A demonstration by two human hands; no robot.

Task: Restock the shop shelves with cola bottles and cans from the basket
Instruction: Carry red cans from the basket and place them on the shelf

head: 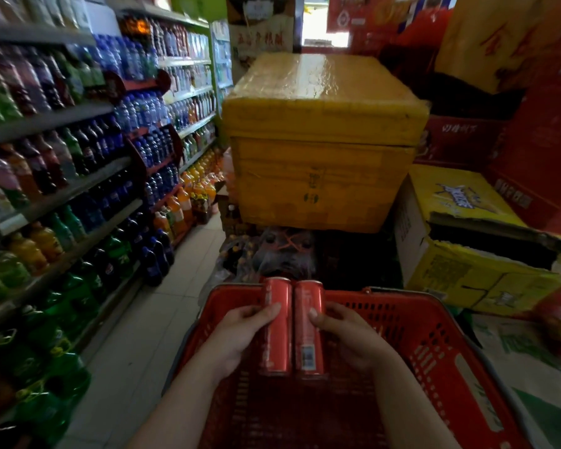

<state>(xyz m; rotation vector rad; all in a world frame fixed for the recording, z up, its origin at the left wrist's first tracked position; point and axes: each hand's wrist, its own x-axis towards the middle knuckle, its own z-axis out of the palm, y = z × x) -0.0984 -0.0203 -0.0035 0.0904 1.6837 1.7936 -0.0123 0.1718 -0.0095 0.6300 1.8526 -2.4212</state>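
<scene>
Two slim red cola cans are held side by side above the red plastic basket (434, 335) in front of me. My left hand (237, 338) grips the left can (276, 332) from its left side. My right hand (353, 338) grips the right can (308, 335) from its right side. The cans touch each other and point away from me. The basket's mesh floor below them looks bare where it shows. The drink shelves (62, 196) run along the left, packed with bottles.
A large yellow foam box (321, 140) stands straight ahead on wrapped bottle packs (272, 254). Yellow cartons (467, 241) and red cases (531, 157) pile up on the right. A pale tiled aisle (162, 306) runs between shelves and basket.
</scene>
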